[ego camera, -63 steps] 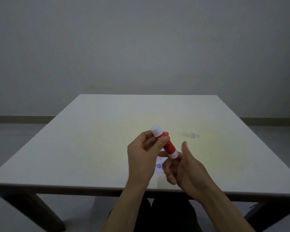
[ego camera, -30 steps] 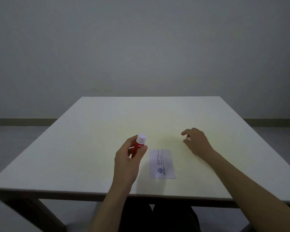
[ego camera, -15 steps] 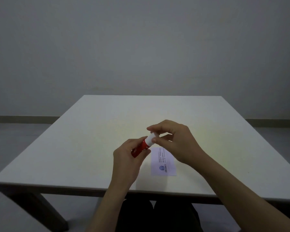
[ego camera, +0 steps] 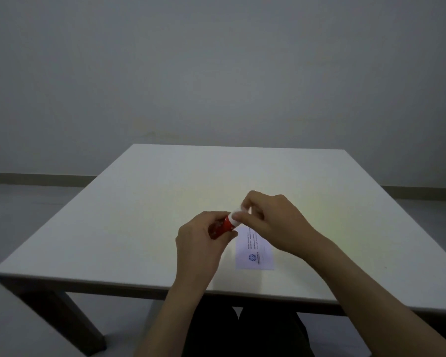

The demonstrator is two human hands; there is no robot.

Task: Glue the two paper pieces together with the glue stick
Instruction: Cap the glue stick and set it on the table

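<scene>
My left hand (ego camera: 198,243) grips the red body of the glue stick (ego camera: 223,225), held tilted above the table with its white end pointing up and right. My right hand (ego camera: 271,220) pinches that white end, the cap (ego camera: 235,219), between thumb and fingers. A small white paper (ego camera: 255,255) with printed text and a blue round logo lies flat on the table just below and right of the glue stick. My right hand covers its far end. I see only one paper shape; whether a second piece lies with it I cannot tell.
The white table (ego camera: 139,215) has dark legs, and its near edge runs just in front of my forearms. A grey wall stands behind it. Dark trousers show under the table.
My right hand reached out to the right, came back and closed on the white end of the glue stick. My left hand has kept hold of the red body throughout.
</scene>
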